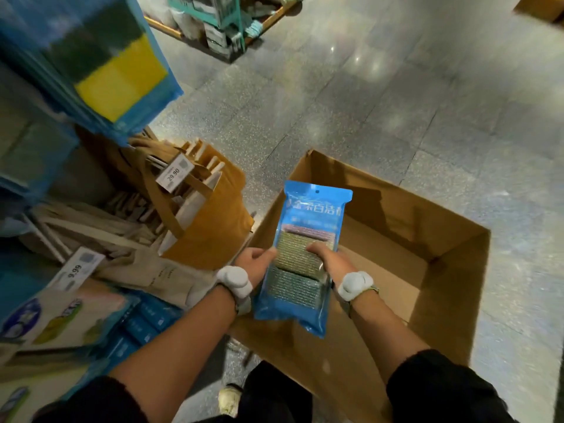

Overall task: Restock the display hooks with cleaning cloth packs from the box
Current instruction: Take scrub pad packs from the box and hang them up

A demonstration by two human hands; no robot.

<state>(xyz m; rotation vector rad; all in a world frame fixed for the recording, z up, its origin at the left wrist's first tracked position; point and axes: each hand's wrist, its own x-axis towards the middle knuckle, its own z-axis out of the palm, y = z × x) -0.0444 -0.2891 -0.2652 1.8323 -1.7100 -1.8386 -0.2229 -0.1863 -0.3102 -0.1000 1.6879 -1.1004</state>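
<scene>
The left hand (254,264) grips the left edge of the cleaning cloth pack (314,209) with the thumb laid over the front. The right hand (331,261) grips the opposite edge the same way, so both are clamped on the one pack. They hold it just above the open cardboard box (451,270), front face up and top end pointing away from the person.

The head view is the only one. The wrapper is glossy blue film, probably slick under the fingers. The cloths behind its clear window look like a soft stack, so the pack should be light and likely to sag if held by one end. The sides at mid-length, where the cloths give it body, look like the soundest hold. The hang hole (317,191) sits in the thin flat header, which could crease or tear if pulled hard, so a pinch just below it may guide it best.

To the left hang blue sponge packs (122,77), too blurred to make out the hooks themselves.
</scene>
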